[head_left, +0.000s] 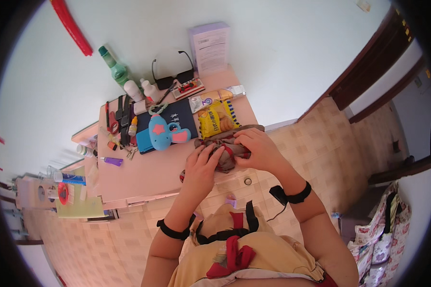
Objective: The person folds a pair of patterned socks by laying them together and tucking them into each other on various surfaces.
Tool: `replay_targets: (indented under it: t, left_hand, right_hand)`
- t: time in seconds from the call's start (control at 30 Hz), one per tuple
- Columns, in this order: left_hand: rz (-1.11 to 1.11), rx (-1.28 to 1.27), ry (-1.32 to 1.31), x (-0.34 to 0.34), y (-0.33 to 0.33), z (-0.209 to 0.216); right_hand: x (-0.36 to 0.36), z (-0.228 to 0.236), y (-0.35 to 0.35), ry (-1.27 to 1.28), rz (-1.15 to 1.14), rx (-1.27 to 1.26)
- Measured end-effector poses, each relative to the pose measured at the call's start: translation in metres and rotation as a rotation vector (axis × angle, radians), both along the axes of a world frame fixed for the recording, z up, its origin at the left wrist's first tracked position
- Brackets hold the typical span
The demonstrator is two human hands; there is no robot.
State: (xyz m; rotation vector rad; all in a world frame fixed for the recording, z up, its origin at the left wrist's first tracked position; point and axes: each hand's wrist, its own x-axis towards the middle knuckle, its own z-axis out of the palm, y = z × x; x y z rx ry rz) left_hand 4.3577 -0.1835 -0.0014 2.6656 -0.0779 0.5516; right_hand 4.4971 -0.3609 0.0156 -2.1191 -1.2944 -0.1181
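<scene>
A crumpled brown-grey cloth with red trim (226, 163) lies bunched at the near right edge of the pink table (148, 174). My left hand (200, 167) presses its curled fingers onto the left part of the cloth and grips it. From the right, my right hand (258, 149) pinches the cloth between thumb and fingers. What kind of cloth item it is cannot be made out. Just beyond it sits a yellow snack packet (214, 119). A light blue plush toy (161, 135) lies to the left, partly over a dark notebook (181, 113).
Along the wall stand a green bottle (118, 72), white bottles (133, 90), sunglasses (174, 80) and a white-purple box (210, 48). Watches (124, 119) and a purple tube (112, 161) lie at left. A floral cloth (380, 244) hangs at lower right.
</scene>
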Motion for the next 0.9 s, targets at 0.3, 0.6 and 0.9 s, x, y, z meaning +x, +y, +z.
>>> replay_targets:
  t: [0.3, 0.6, 0.9]
  left_hand:
    - [-0.064, -0.029, 0.014, -0.026, 0.017, 0.004]
    - [-0.011, 0.013, 0.049, -0.108, 0.136, 0.012]
    - [0.204, -0.120, 0.079, -0.179, 0.225, 0.019]
  right_hand:
    - [-0.036, 0.011, 0.010, 0.057, -0.039, -0.077]
    - [-0.107, -0.014, 0.126, 0.063, 0.111, 0.040]
    - [-0.182, -0.026, 0.242, 0.046, 0.176, 0.064]
